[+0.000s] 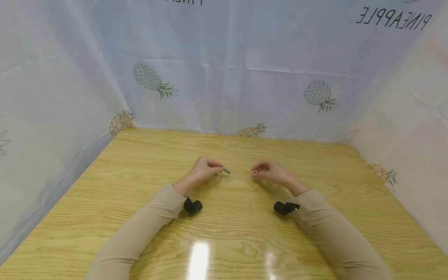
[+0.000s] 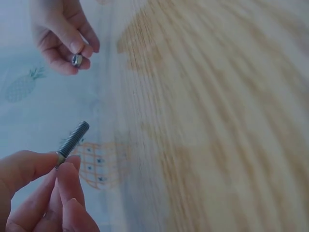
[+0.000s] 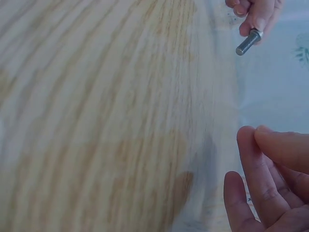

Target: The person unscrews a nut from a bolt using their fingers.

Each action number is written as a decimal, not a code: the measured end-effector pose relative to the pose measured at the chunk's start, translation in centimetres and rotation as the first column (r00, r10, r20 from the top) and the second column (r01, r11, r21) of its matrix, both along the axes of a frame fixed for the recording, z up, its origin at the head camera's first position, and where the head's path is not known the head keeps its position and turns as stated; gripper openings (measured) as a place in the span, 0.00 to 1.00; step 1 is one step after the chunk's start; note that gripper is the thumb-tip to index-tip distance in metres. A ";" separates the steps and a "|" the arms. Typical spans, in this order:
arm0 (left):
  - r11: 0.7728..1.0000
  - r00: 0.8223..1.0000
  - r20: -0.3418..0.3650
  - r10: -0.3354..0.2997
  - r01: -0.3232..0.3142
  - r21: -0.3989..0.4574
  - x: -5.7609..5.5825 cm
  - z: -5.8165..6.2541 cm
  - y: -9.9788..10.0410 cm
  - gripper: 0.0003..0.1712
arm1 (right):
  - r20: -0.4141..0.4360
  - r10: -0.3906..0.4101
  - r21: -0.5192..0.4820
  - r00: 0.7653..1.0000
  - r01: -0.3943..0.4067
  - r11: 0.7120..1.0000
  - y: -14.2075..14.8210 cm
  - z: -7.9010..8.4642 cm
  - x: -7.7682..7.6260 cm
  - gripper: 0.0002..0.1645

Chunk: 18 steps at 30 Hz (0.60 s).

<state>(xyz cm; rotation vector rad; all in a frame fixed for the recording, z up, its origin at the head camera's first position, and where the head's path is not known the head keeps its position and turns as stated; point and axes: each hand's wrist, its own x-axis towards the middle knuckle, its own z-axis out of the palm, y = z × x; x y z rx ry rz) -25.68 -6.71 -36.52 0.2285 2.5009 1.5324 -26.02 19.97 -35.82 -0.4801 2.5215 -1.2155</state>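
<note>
A threaded metal bolt (image 2: 75,139) is pinched at its head by the thumb and fingers of my left hand (image 1: 205,169). Its shank (image 1: 226,170) points toward the other hand and slightly down. My right hand (image 1: 273,172) pinches a small metal nut (image 1: 254,172) between thumb and finger, its hole showing. In the left wrist view the nut (image 2: 77,60) sits at the fingertips, apart from the bolt. The right wrist view shows the bolt (image 3: 248,42) across from the right hand (image 3: 270,179), whose fingers hide the nut there. Both hands are just above the table.
The wooden table (image 1: 238,233) spreads beneath both arms. A white pineapple-print curtain (image 1: 224,93) hangs along its back and sides. A black wrist device (image 1: 192,206) is under the left cuff, another black device (image 1: 285,208) by the right cuff.
</note>
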 end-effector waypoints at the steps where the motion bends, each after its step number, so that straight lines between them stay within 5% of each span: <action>1: 1.000 1.000 0.002 -0.002 0.002 -0.004 0.0 0.0 0.0 0.14 | 0.004 0.003 0.001 1.000 -0.003 1.000 0.0 0.0 0.0 0.18; 18: 0.999 0.999 0.037 -0.031 0.032 -0.043 -0.4 -0.4 -0.5 0.12 | 0.017 -0.010 0.032 1.000 0.009 0.999 0.1 -0.5 -0.2 0.19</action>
